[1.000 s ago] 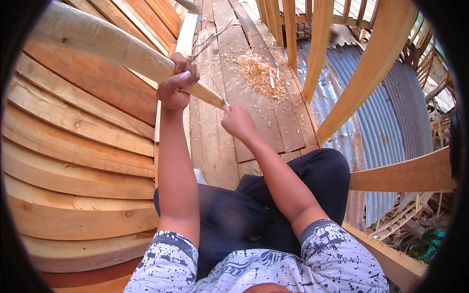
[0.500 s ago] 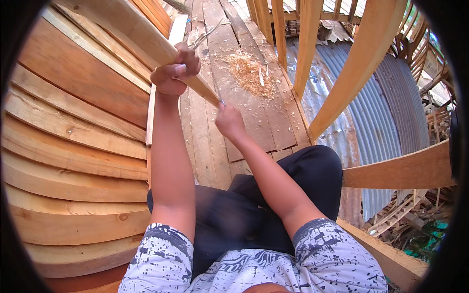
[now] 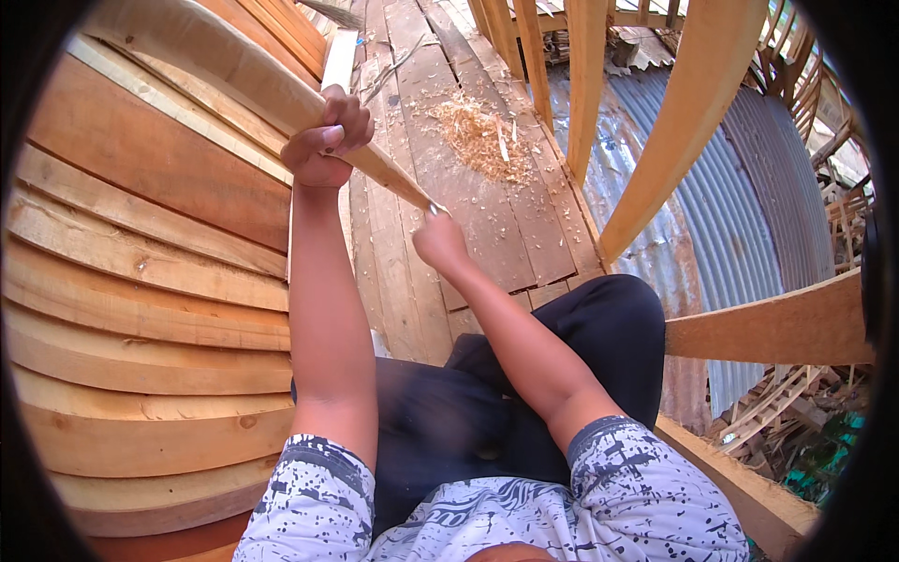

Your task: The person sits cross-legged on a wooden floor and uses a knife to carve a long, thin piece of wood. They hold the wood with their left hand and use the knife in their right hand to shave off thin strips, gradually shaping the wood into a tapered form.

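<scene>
A long pale piece of wood slants from the upper left down to a narrow end over the floorboards. My left hand is wrapped round it near its lower part, thumb on top. Just below the narrow end, my right hand is closed in a fist. A small shiny metal bit shows between that fist and the wood's tip; the rest of what the fist holds is hidden. My legs in dark trousers are folded beneath my arms.
Curled wood shavings lie on the plank floor ahead. Stacked boards line the left side. To the right stand wooden posts, with corrugated metal sheets beyond and below. A curved wooden rail reaches toward my right knee.
The narrow end of the wood and my right fist have shifted slightly down; more of the metal bit shows. My left hand has moved a little left, still gripping the wood.
</scene>
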`<state>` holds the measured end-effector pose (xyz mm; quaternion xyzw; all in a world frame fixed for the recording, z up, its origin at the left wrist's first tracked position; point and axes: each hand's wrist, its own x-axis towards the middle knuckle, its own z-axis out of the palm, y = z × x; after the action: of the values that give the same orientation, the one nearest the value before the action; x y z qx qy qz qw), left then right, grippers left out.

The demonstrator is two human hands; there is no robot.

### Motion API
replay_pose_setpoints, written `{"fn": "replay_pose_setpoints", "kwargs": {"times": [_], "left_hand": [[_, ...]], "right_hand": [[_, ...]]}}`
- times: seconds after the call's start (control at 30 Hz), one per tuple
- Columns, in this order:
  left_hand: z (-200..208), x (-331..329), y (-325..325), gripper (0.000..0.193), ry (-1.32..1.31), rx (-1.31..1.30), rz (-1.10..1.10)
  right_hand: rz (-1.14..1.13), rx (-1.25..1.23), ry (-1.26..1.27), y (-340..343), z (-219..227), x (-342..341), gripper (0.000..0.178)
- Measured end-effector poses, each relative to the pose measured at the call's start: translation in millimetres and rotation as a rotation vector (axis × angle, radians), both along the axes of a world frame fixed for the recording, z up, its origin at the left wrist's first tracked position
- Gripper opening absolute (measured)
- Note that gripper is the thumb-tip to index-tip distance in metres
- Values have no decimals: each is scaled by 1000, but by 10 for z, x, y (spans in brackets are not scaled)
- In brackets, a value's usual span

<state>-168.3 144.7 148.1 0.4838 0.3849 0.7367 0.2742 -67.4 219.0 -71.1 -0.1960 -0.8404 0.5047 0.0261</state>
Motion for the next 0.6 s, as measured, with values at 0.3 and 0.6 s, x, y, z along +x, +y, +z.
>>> {"fn": "replay_pose_setpoints", "kwargs": {"times": [0.3,0.6], "left_hand": [[14,28,40,22,11,20,9],[4,79,-16,23,-6,23,26]], "right_hand": [[107,152,-29,41,-239,-82,34],[-144,-99,3,-58,-268,43,36]]}}
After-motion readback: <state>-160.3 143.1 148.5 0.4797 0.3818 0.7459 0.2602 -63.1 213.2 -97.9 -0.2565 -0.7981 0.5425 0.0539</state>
